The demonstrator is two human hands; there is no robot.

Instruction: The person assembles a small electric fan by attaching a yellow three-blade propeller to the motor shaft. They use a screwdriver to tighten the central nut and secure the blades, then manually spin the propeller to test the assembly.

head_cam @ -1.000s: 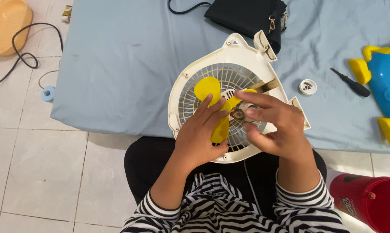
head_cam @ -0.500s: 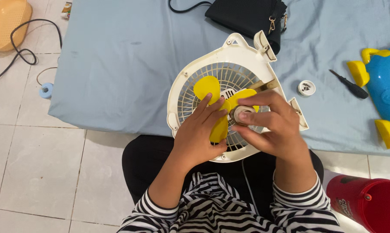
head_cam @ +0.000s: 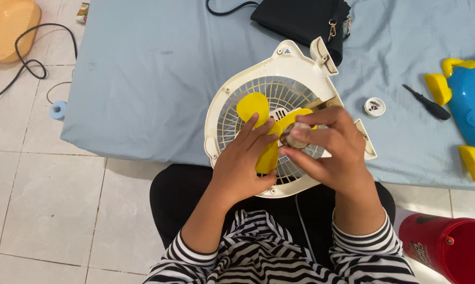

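Fingers of the left hand (head_cam: 242, 168) lie flat on the yellow fan blades (head_cam: 263, 126), spread and pressing, closed round nothing. Right hand (head_cam: 329, 152) pinches a small round brownish cap (head_cam: 294, 135) at the hub between thumb and fingertips, the grip curled tight about it. Both work over a cream fan housing (head_cam: 284, 63) that lies on its back on the blue-sheeted bed (head_cam: 142, 79), hanging over the near edge above the person's lap; its grille faces up, so the hub axis points toward the camera, and its latch tabs point to the far right. One blade reaches up-left, one toward the lap, one right under the fingers. Well to the right lie a white ring (head_cam: 374, 107), a black screwdriver (head_cam: 427, 102) slanting down-right, and a blue-and-yellow fan cover (head_cam: 466, 100). A black bag (head_cam: 300, 18) sits beyond the housing.
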